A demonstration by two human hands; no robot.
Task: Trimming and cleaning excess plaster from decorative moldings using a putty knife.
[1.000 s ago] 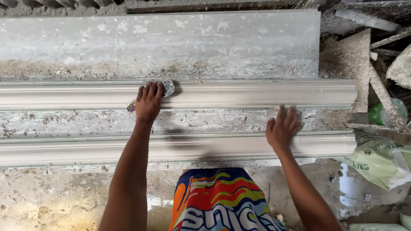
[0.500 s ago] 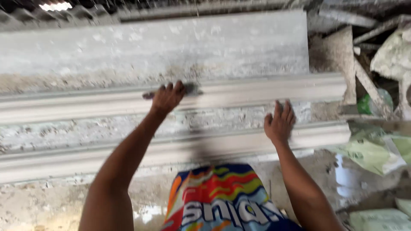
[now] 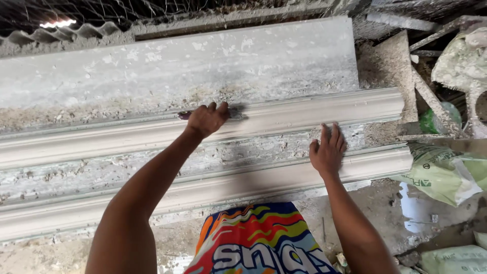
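A: Where's your left hand (image 3: 207, 119) rn?

B: On the far moulding (image 3: 304, 114), the upper of the two long pale plaster strips on the table (image 3: 152, 76). Fingers curled down on a small flat tool (image 3: 234, 113), dark end sticking out at the left, grey end at the right. So it's closed on that tool, pressed to the strip's face.

A: And the right hand (image 3: 327, 149)?

B: Flat and spread, holding nothing, fingers pointing away from you. It sits across the rough gap and the top edge of the near moulding (image 3: 228, 187), towards the strips' right ends.

A: How do you do this bit well?

B: I'd say keep the tool flat to the curve, w/ even pressure along the length, not digging w/ a corner; the plaster looks soft enough to score. Use your flat hand as a brace so the strip doesn't shift. Crumbs of dried plaster lie btwn the strips and on the table behind, so watch you don't drag grit under the tool.

A: Anything close by?

B: Green sacks (image 3: 441, 175) just past the right ends, rubble and timber scraps beyond. Your bright patterned shorts (image 3: 253, 243) are right up against the near edge.
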